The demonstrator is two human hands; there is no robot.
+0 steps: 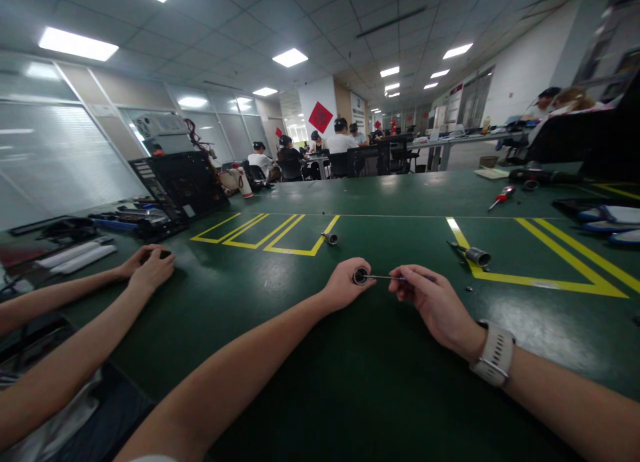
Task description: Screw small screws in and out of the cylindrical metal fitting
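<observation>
My left hand [345, 284] is closed round a round metal socket-like part [360, 275], its open end turned toward the camera. My right hand [425, 295], with a pale watch on the wrist, pinches a thin screwdriver [383, 277]. The screwdriver's shaft reaches left to the opening of the metal part; whether its tip touches anything inside is too small to tell. Beyond my hands, a similar metal part [331, 238] lies by the yellow tape, and another, larger one [477, 256] lies to the right. A tiny dark piece [469, 289] is near my right hand.
A co-worker's hands [153, 265] hold something dark at the left of the green table [280, 329]. An opened black computer case [183, 185] stands at the back left. A red screwdriver [502, 197] and a power tool [543, 176] lie at the back right.
</observation>
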